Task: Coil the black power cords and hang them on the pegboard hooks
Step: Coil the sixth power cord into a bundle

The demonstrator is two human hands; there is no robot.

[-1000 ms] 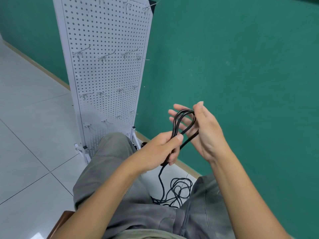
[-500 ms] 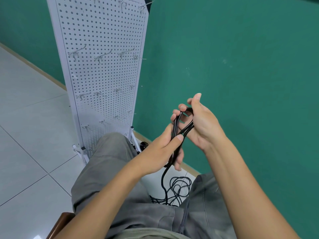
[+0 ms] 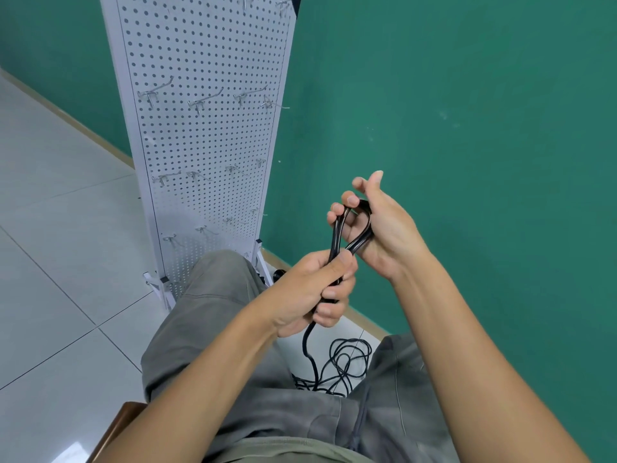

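A black power cord [image 3: 336, 233] forms a small loop in front of me. My left hand [image 3: 314, 289] grips the gathered strands at the loop's base. My right hand [image 3: 377, 225] has its fingers curled through the top of the loop and holds it. The cord's free length drops from my left fist to a loose tangle [image 3: 344, 365] on the floor between my knees. The white pegboard [image 3: 207, 138] stands upright at the upper left, carrying several bare metal hooks [image 3: 157, 91].
I sit on a wooden chair [image 3: 117, 426], grey trousers over both knees. A green wall [image 3: 467, 128] lies straight ahead and right. White floor tiles [image 3: 60, 228] stretch to the left. A black plug [image 3: 278, 274] lies by the pegboard's foot.
My right hand's fingers have curled in around the loop, which has grown tighter. My left hand has closed more firmly on the strands. The view moved closer to the pegboard.
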